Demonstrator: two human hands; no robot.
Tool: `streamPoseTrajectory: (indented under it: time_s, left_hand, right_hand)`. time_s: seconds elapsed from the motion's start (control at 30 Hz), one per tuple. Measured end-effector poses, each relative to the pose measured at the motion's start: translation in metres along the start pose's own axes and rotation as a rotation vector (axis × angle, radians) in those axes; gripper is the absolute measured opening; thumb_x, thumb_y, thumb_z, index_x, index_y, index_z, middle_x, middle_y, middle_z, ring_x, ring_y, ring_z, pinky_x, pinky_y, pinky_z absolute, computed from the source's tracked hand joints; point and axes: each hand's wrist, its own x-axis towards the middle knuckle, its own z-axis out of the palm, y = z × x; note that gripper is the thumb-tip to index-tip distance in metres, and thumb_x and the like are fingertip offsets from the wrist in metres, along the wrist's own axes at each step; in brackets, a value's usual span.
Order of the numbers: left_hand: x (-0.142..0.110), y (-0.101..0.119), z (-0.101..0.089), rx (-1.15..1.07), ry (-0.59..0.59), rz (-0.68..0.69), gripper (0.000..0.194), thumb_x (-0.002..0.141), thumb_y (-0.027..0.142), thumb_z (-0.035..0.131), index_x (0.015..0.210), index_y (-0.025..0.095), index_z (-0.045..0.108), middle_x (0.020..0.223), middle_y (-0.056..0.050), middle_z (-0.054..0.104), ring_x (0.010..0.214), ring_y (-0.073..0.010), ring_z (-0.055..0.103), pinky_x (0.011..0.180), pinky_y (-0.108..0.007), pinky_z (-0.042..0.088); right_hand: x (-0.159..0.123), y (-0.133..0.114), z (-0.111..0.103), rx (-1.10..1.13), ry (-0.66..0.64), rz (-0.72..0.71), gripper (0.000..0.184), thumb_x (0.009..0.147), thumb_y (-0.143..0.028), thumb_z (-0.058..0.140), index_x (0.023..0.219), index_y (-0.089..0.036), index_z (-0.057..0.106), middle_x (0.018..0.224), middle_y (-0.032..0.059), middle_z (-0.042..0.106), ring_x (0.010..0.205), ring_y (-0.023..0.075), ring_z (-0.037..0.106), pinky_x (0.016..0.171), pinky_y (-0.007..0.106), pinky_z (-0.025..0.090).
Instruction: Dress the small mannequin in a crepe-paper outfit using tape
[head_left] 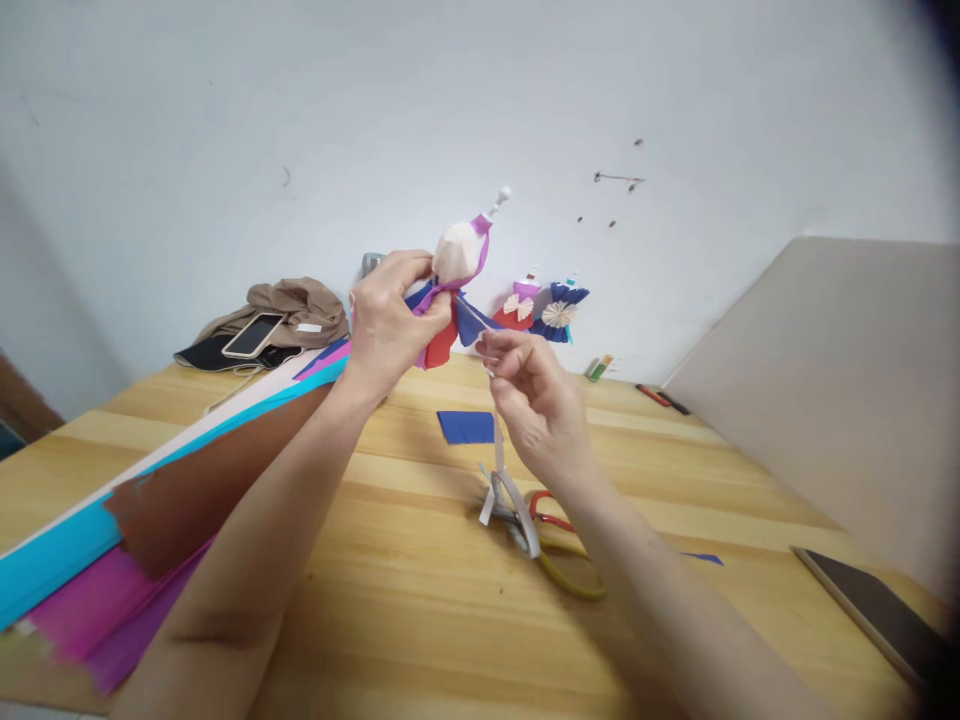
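My left hand [390, 318] is closed round the lower part of a small dress-form figure [459, 252], raised and tilted above the table. The form has a cream bodice, a purple band, a white knob on top, and red, purple and dark blue paper hanging below. Just right of it, my right hand [536, 400] pinches a thin white strip [499, 445] that hangs toward the table. Its upper part stretches toward the blue paper on the figure; whether it is stuck there I cannot tell. Beneath that hand lie scissors [571, 580] with red and yellow handles, partly hidden.
Two finished-looking paper dress figures, one purple and red [525, 291], one dark blue [561, 316], stand by the wall. Folded blue paper [465, 427] lies mid-table. Coloured paper sheets [202, 480] run along the left. A phone [253, 335] rests by brown cloth [296, 300]; a dark tablet-like device [862, 605] lies right.
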Motion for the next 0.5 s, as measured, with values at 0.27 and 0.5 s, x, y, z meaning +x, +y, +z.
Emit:
streamPoseTrajectory:
  time_s: [0.27, 0.5]
  left_hand:
    - [-0.002, 0.002, 0.004, -0.008, -0.033, 0.006, 0.020, 0.080, 0.016, 0.062, 0.095, 0.028, 0.068, 0.104, -0.001, 0.076, 0.100, -0.0226, 0.071, 0.092, -0.042, 0.058]
    - [-0.004, 0.011, 0.005, -0.007, -0.059, 0.039, 0.019, 0.079, 0.013, 0.063, 0.091, 0.027, 0.067, 0.105, -0.002, 0.077, 0.100, -0.0232, 0.071, 0.093, -0.041, 0.058]
  right_hand:
    - [-0.031, -0.008, -0.004, 0.029, -0.108, 0.111, 0.011, 0.092, -0.016, 0.051, 0.089, -0.025, 0.047, 0.160, 0.0093, 0.040, 0.152, 0.0262, 0.035, 0.123, 0.057, 0.028]
    - [-0.051, -0.016, -0.015, 0.008, -0.157, 0.170, 0.010, 0.095, -0.017, 0.049, 0.092, -0.026, 0.048, 0.160, 0.0030, 0.043, 0.157, 0.0227, 0.023, 0.127, 0.054, 0.023]
